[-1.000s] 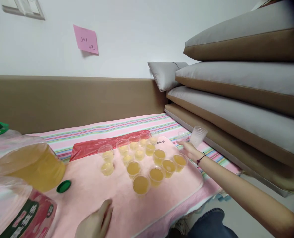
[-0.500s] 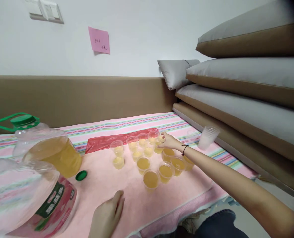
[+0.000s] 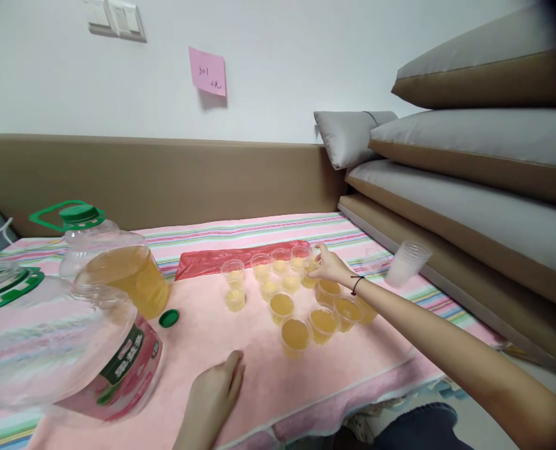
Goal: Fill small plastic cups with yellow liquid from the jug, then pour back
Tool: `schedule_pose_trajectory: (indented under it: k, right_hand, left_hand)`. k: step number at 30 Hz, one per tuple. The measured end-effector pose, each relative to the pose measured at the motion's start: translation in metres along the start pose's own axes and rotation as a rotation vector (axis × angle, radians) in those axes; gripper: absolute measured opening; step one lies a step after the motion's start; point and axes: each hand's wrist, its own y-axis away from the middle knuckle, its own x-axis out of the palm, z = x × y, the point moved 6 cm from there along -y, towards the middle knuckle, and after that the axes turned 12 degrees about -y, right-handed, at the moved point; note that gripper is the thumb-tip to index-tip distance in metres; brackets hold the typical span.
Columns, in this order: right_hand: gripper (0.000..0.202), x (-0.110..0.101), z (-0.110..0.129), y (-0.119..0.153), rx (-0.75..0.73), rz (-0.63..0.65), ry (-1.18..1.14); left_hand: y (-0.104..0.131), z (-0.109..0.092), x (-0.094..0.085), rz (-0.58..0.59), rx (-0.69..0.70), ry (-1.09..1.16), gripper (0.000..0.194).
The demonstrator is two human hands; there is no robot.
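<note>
Several clear plastic cups of yellow drink stand in a cluster on a pink towel (image 3: pixel 259 375). At the cluster's back right, my right hand (image 3: pixel 329 265) has thumb and fingers closed round the rim of a cup (image 3: pixel 310 278); the hand partly hides it. Fuller cups, such as the front cup (image 3: pixel 295 335), stand nearer me. Two cups at the left, among them a small-filled cup (image 3: pixel 235 300), sit a little apart. My left hand (image 3: pixel 216 390) rests on the towel with its fingers loosely curled in and nothing seen in them.
At the left stand a large jug of yellow drink (image 3: pixel 140 281) and a jug with a pink label (image 3: pixel 132 369). Near them lies a green cap (image 3: pixel 168 318). A red plastic sheet (image 3: pixel 203 262) is behind the cups. Stacked empty cups (image 3: pixel 407 264) lean near the cushions (image 3: pixel 470 187).
The view has turned slightly left, so everything appears shifted to the right. My right hand stays at the same cup, and my left hand still rests on the towel.
</note>
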Motion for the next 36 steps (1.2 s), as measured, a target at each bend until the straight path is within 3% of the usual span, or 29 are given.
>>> schedule_pose_trajectory:
  k: [36]
  right_hand:
    - [0.082, -0.002, -0.003, 0.01, -0.076, -0.054, -0.138]
  left_hand:
    - [0.002, -0.002, -0.001, -0.019, 0.012, 0.01, 0.035]
